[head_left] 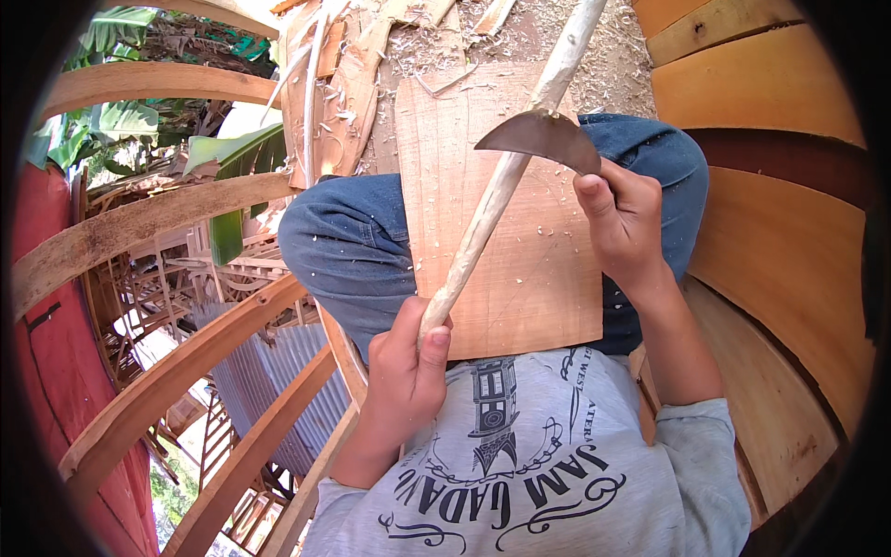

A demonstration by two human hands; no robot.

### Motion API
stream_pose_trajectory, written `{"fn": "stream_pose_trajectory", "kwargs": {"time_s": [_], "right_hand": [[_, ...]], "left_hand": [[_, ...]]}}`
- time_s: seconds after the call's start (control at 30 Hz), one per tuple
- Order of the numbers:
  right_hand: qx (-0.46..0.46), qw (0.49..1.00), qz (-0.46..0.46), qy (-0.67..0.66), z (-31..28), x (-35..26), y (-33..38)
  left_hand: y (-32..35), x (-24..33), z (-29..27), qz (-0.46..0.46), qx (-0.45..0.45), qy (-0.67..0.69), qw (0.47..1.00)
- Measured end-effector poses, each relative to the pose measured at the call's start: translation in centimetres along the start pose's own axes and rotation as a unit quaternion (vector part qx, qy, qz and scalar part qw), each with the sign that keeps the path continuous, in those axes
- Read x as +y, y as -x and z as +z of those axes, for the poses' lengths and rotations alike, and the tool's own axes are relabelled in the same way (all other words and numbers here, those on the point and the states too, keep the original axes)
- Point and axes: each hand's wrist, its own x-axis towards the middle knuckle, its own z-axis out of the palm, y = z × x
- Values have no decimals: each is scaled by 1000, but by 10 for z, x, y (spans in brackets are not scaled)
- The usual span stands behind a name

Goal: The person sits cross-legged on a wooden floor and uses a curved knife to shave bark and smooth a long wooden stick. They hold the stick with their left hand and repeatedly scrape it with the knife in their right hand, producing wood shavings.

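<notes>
My left hand (408, 365) is wrapped round the lower end of a pale, peeled wooden stick (483, 223). The stick slants up and away to the right, past the top of the view. In my right hand (626, 218) is a dark, curved blade (543, 139), gripped at its near right end; any handle is hidden in the fist. The blade lies across the middle of the stick and appears to touch it. Beneath both, a wooden board (548, 288) rests across my lap, with a few small shavings on it.
Wood shavings and bark strips (348, 111) litter the floor ahead. Curved wooden rails (186, 362) run along the left side, with plants and corrugated metal sheet (278, 390) beyond. A plank wall (770, 232) stands close on the right. My bent knees (339, 251) flank the board.
</notes>
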Motion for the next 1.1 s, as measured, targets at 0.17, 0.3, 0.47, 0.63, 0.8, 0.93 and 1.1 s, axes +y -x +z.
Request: {"fn": "stream_pose_trajectory", "kwargs": {"time_s": [0.17, 0.3, 0.47, 0.63, 0.8, 0.93, 1.1], "right_hand": [[-44, 979, -180, 85, 5, -8, 8], [13, 990, -117, 78, 1, 2, -1], [-28, 994, -95, 55, 7, -5, 1], [-111, 941, -270, 170, 9, -5, 8], [64, 992, -108, -16, 15, -1, 2], [-28, 989, -147, 8, 10, 0, 2], [-27, 961, -261, 81, 11, 4, 2]], "left_hand": [[0, -5, 3, -4, -1, 29, 1000], [-3, 1, 3, -32, -17, 49, 998], [-3, -4, 3, -31, -15, 40, 999], [-3, -3, 6, -23, -12, 43, 999], [-4, 6, 11, -26, -12, 47, 999], [-6, 2, 6, -12, -12, 37, 999], [-9, 2, 13, -12, 2, 44, 999]]}}
